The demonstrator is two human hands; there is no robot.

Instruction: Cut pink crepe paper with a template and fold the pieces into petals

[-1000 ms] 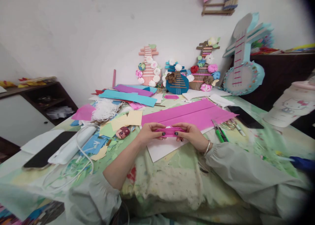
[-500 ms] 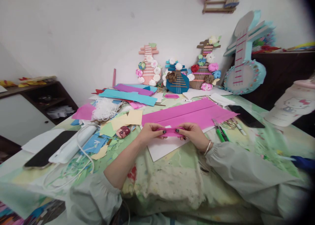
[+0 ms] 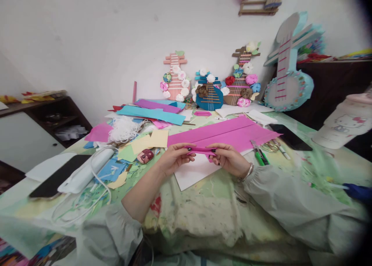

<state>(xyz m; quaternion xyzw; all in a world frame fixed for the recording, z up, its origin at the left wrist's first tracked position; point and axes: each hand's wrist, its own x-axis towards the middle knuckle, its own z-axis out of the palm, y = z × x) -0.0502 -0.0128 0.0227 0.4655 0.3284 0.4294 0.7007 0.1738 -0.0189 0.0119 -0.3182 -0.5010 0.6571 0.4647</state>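
Observation:
Between my two hands is a small folded strip of magenta paper [image 3: 201, 151], pinched at both ends. My left hand [image 3: 176, 157] closes thumb and fingers on its left end, and my right hand [image 3: 229, 159] grips its right end. Just beyond lies a large magenta sheet [image 3: 223, 132] with a crease along it. A white sheet [image 3: 193, 173] rests on the table under my hands. Close to my right hand are a green utility knife [image 3: 260, 154] and scissors [image 3: 270, 146].
At left are a black phone [image 3: 59, 177], a white power strip [image 3: 85, 171], paper scraps [image 3: 116, 171] and white string [image 3: 124, 128]. Several flower-trimmed paper lutes [image 3: 209, 97] lean on the wall. Another phone [image 3: 290, 137] and a tumbler [image 3: 341, 122] stand at right.
The folded magenta strip has been tilted and raised slightly between my fingers, and my thumbs have shifted on it. Both hands still hold it.

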